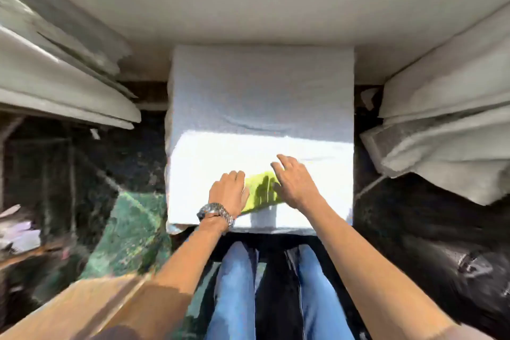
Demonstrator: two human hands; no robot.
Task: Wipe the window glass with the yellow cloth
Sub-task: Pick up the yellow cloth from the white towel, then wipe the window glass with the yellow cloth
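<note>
The yellow cloth [262, 192] lies flat on a white-covered table [259, 96], near its front edge in bright sunlight. My left hand [227, 192], with a metal watch on the wrist, rests on the cloth's left edge with fingers curled down. My right hand [292, 182] hovers over the cloth's right side, fingers spread, casting a shadow on the cloth. No window glass can be made out in this view.
Pale curtains hang at the left [63, 83] and right [441, 124]. A plain light wall [248, 3] stands behind the table. A green patterned surface [129, 232] lies lower left, a dark bag [455, 265] lower right. My jeans-clad legs [237, 290] are below the table edge.
</note>
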